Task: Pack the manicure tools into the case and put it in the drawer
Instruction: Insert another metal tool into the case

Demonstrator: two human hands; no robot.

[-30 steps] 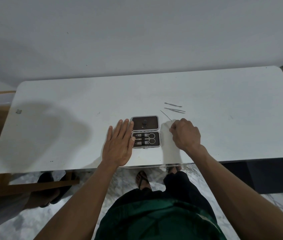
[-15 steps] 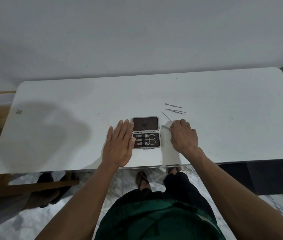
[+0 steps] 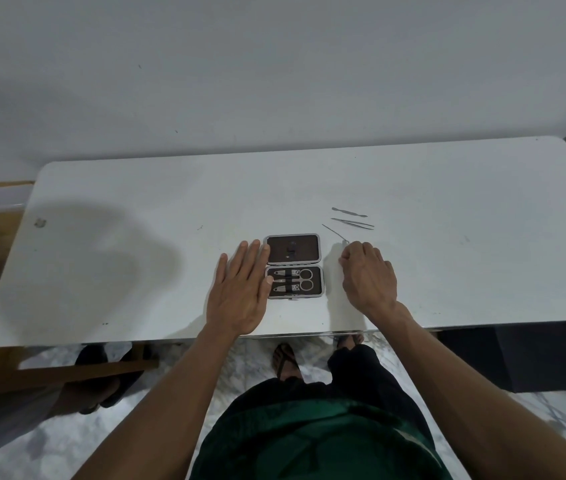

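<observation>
A small brown manicure case [image 3: 293, 249] lies open on the white table [image 3: 448, 271]. Its near half holds scissors [image 3: 304, 279] and two clippers. My left hand [image 3: 240, 289] lies flat against the case's left side, fingers straight. My right hand [image 3: 368, 275] is curled, its fingertips at the near end of a thin metal pick [image 3: 335, 233] right of the case; whether they pinch the pick I cannot tell. Beyond it lie tweezers [image 3: 352, 223] and a slim cuticle pusher [image 3: 349, 212].
The table's front edge runs just below my wrists. A small scrap [image 3: 40, 222] sits at the far left of the table. A wooden stool [image 3: 67, 368] and dark shoes are on the floor under the left side.
My right hand has shifted slightly left and closer to the pick's near end. My left hand and the case have stayed put.
</observation>
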